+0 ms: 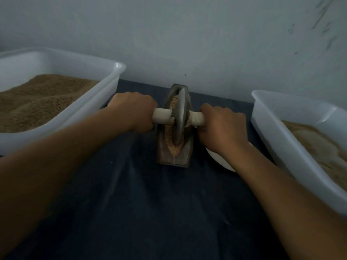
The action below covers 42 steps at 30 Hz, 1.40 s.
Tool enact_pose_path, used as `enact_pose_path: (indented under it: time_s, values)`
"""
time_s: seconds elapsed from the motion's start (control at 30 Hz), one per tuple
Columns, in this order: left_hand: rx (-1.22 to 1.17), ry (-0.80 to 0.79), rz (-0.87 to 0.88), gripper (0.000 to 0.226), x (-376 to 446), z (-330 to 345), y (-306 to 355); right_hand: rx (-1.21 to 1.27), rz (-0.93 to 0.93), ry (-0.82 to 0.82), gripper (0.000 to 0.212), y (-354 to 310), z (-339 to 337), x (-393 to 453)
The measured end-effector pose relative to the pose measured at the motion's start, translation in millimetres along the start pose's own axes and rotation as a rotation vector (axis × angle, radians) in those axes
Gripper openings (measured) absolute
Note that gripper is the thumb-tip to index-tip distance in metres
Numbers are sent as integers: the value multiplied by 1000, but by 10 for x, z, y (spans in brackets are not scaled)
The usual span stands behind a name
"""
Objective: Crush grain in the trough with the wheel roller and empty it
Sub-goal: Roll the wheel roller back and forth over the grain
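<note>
A dark boat-shaped trough (185,156) lies lengthwise on the blue cloth in the middle, its far end by the wall. Pale brown crushed grain (173,147) lines its groove. The grey wheel roller (179,117) stands on edge in the groove, with a white-wrapped axle handle (161,115) sticking out to each side. My left hand (134,111) grips the left handle and my right hand (222,126) grips the right one.
A white tub (105,94) of brown grain stands at the left, and a second white tub (277,132) of paler meal at the right. A white plate (220,158) lies partly under my right wrist. The grey wall (187,44) is just behind the trough.
</note>
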State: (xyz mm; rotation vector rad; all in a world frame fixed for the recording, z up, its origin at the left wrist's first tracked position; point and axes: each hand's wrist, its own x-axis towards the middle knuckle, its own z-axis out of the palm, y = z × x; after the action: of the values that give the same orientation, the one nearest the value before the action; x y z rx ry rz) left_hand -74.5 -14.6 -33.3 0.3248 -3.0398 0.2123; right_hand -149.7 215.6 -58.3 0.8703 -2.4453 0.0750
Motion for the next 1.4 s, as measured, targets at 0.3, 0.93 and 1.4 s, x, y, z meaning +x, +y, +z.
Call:
enact_pose_path:
  time_s: [0.3, 0.93, 1.4]
  values:
    - [28, -6, 1, 37, 21, -18, -4, 6, 13, -13, 30, -11, -53, -92]
    - [36, 124, -27, 29, 668, 48, -25, 60, 107, -189, 19, 248, 402, 793]
    - [10, 25, -21, 37, 158, -8, 11, 52, 17, 0, 33, 62, 157, 186]
